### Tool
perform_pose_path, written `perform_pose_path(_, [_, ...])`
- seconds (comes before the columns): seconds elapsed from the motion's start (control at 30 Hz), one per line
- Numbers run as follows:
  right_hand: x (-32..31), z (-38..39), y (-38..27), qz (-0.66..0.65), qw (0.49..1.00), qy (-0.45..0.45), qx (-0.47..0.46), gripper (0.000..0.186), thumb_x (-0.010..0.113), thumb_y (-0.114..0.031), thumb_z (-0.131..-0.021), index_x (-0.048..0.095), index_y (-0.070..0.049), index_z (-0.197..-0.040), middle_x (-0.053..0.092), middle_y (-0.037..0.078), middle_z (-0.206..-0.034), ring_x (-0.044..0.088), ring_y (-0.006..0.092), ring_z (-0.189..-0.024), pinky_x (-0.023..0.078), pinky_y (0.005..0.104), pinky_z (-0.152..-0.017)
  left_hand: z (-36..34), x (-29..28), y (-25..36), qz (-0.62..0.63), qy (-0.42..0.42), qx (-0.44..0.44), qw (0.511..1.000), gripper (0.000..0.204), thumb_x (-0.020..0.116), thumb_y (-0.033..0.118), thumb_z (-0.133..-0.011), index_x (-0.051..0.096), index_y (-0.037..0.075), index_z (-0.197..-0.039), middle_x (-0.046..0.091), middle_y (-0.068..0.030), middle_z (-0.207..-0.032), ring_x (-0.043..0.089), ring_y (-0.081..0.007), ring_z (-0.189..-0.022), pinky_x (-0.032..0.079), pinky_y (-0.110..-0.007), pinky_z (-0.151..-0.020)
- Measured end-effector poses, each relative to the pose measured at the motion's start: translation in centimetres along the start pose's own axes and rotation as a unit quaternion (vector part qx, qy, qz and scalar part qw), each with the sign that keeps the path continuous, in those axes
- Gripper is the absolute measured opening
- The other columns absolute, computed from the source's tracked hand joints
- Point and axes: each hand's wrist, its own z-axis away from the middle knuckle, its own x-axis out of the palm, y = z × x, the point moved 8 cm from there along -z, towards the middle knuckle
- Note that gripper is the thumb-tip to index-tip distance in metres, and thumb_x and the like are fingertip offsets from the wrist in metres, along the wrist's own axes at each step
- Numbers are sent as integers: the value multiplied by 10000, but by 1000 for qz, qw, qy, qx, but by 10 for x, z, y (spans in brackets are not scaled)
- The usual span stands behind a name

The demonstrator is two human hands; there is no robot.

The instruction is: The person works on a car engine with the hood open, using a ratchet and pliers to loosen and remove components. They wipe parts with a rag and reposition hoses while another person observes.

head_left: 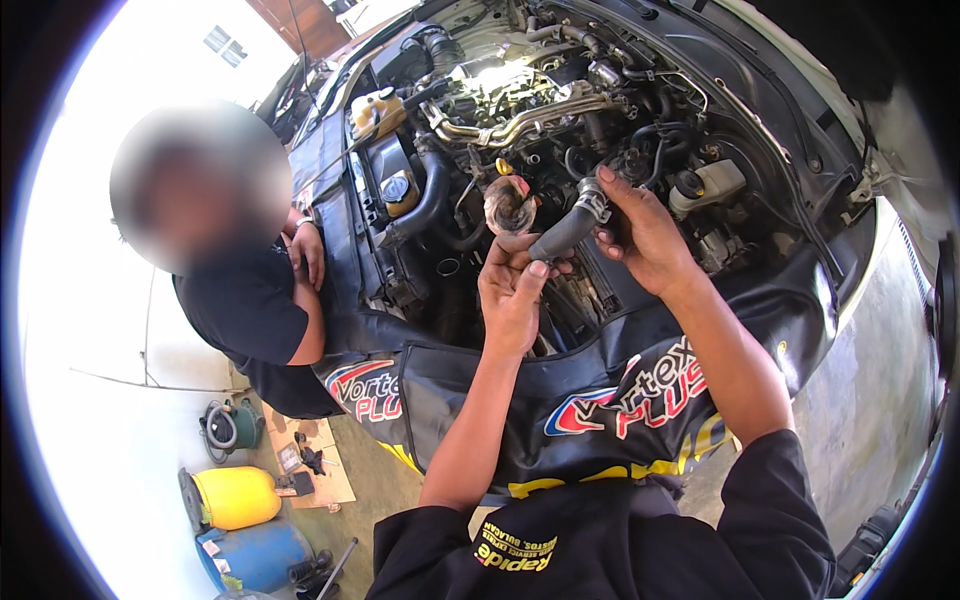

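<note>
Above the engine bay, a short dark rubber hose (565, 235) is held between my two hands. My left hand (512, 300) pinches its lower end between thumb and fingers. Around the upper end sits a metal hose clamp (594, 200), where the thumb and fingers of my right hand (648, 238) are closed on the hose. A crumpled, dirty rag-like piece (510, 208) with a reddish spot shows just beyond my left hand; what it rests on is hidden. Behind the hose lies the engine (520, 100) with metal pipes across its top.
Black fender covers (600, 400) drape the car's front edge. At the left, a person (245, 320) leans there, a hand resting on the cover. A reservoir (708, 185) stands to the right. Yellow (235, 497) and blue (258, 555) drums lie on the floor at lower left.
</note>
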Motion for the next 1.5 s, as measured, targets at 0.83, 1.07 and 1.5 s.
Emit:
perform_pose_path(0.83, [2, 1, -7, 78, 993, -16, -82, 269, 771, -361, -954, 708, -100, -939, 655, -37, -802, 546, 27, -627, 417, 201, -540, -4, -6, -29, 170, 43, -115, 978, 311, 572, 17, -1002, 522, 9, -1309, 650, -166, -1288, 649, -186, -1166, 512, -332, -1053])
perform_pose_path(1.07, [13, 7, -10, 143, 981, -61, -117, 239, 750, -322, -975, 712, -88, -1004, 678, -50, -846, 579, 20, -716, 449, 205, -588, -3, -15, -33, 119, 86, -104, 984, 297, 591, 131, -1065, 536, 44, -1344, 647, -103, -1305, 636, -162, -1183, 499, -320, -1064])
perform_pose_path(1.5, [19, 2, 5, 330, 928, -100, -143, 354, 681, -332, -1019, 696, -3, -1146, 728, 36, -1000, 624, 76, -874, 504, 269, -751, 1, -26, -65, 196, 119, -161, 960, 301, 572, 127, -1072, 540, 28, -1355, 647, -62, -1262, 630, -159, -1193, 495, -316, -1094])
